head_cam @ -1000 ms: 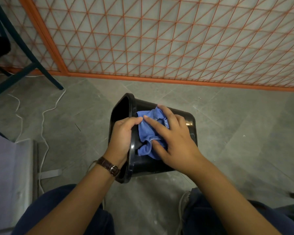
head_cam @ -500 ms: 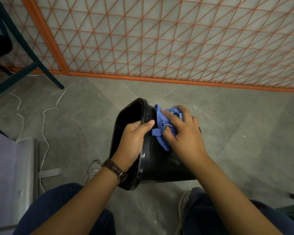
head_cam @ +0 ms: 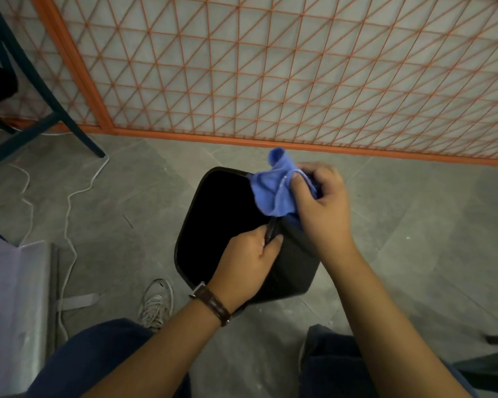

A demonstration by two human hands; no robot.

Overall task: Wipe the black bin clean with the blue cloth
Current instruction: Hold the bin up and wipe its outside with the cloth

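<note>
The person's right hand (head_cam: 322,208) is clenched around a bunched blue cloth (head_cam: 273,193), thumb laid across the fabric and fingers curled behind it, holding it against the far right corner of the black bin's (head_cam: 296,265) rim. One twisted end of the cloth sticks up above that corner, and the rest drapes down over the rim and partly over the bin's dark opening. The left hand (head_cam: 247,262) grips the bin at the near right edge of its rim, pinching the edge between the thumb on the outer wall and fingers curled over towards the inside. A brown strapped watch (head_cam: 213,304) sits on that wrist, just below the bin. The bin itself is tilted, with its mouth turned up and to the left and its glossy side wall facing right; whether its base touches the floor cannot be told. Below the bin are the person's knees in dark blue trousers (head_cam: 98,363), with a pale laced shoe (head_cam: 156,303) just beside its lower left corner. Grey floor tiles (head_cam: 414,239) spread around the bin. To its left, a white cable (head_cam: 69,202) snakes over the floor, and further left lies a pale grey sheet (head_cam: 12,311). Beyond the bin stands an orange lattice screen (head_cam: 270,67), with dark chair legs (head_cam: 41,110) at the far left.
</note>
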